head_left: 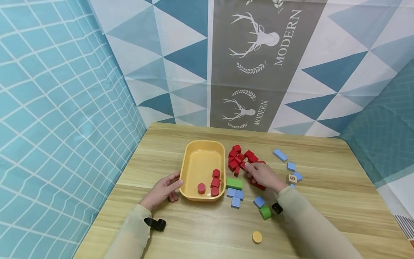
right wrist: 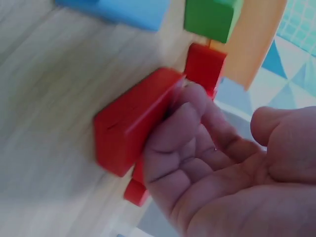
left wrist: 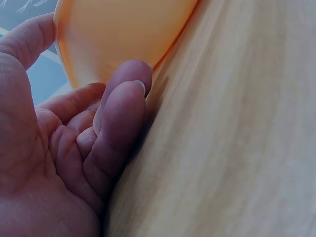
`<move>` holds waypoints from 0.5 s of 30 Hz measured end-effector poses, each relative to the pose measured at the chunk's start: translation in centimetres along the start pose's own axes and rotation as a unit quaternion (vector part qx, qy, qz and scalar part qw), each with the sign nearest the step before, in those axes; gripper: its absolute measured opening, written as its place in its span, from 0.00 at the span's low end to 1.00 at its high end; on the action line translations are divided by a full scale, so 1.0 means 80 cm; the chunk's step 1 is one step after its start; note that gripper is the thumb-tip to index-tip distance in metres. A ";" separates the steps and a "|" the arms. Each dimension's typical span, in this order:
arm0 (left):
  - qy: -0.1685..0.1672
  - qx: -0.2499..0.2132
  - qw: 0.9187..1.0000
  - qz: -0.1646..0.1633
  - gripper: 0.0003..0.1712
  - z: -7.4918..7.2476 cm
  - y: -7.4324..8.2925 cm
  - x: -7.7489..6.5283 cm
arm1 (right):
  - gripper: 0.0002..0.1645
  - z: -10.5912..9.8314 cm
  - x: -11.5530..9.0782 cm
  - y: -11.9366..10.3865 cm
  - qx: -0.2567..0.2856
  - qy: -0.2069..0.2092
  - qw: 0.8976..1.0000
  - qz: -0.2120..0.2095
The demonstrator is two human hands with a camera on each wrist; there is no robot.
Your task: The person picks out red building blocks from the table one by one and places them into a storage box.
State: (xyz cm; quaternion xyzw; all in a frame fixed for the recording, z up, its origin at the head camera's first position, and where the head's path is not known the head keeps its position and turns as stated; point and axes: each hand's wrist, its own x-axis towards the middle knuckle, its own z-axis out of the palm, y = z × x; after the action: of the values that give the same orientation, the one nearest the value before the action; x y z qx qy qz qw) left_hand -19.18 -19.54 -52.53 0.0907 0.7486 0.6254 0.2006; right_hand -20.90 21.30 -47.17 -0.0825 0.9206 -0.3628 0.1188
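A yellow plastic tray (head_left: 201, 158) stands on the table, with several red blocks (head_left: 215, 182) in its near right part. My left hand (head_left: 163, 190) holds the tray's near left corner, thumb at the rim; the left wrist view shows the tray wall (left wrist: 123, 39) touched by thumb and a finger. My right hand (head_left: 263, 175) is over a pile of red blocks (head_left: 237, 157) right of the tray. In the right wrist view its bent fingers (right wrist: 173, 128) are against a long red block (right wrist: 136, 118); the thumb stands apart, and nothing shows between thumb and fingers.
Right of the tray lie a green block (head_left: 234, 183) and several blue blocks (head_left: 235, 202). A green arch-like block (head_left: 265, 212) and a yellow disc (head_left: 257, 237) are nearer. A wooden letter block (head_left: 292, 178) sits among blue ones at right. Patterned cloth (head_left: 181, 64) hangs behind the table.
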 end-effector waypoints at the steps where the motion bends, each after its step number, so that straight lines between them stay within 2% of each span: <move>1: 0.001 0.002 1.000 -0.002 0.37 0.000 0.000 0.000 | 0.26 -0.002 0.002 0.002 0.012 -0.001 1.000 0.011; 5: 0.005 0.007 1.000 -0.007 0.36 -0.001 0.002 -0.001 | 0.25 -0.002 0.008 0.005 0.008 -0.007 0.999 0.040; 7: 0.004 0.010 1.000 -0.007 0.36 0.001 0.008 -0.004 | 0.28 0.000 0.010 0.005 -0.011 -0.003 0.999 0.044; 10: -0.003 0.012 1.000 -0.006 0.37 0.005 0.023 -0.011 | 0.34 0.000 0.010 0.005 -0.041 0.001 0.999 0.036; 13: -0.010 0.010 1.000 -0.001 0.37 0.009 0.037 -0.018 | 0.34 0.000 0.007 0.005 -0.062 -0.011 0.998 0.020; 15: -0.006 0.007 1.000 -0.001 0.37 0.009 0.040 -0.020 | 0.33 0.000 0.005 0.004 -0.077 -0.023 0.997 0.004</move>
State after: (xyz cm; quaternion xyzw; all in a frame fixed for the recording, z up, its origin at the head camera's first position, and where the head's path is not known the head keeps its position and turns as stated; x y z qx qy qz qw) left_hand -17.83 -18.86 -49.24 0.0959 0.7520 0.6191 0.2051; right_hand -21.28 21.45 -47.44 -0.0959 0.9430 -0.2887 0.1351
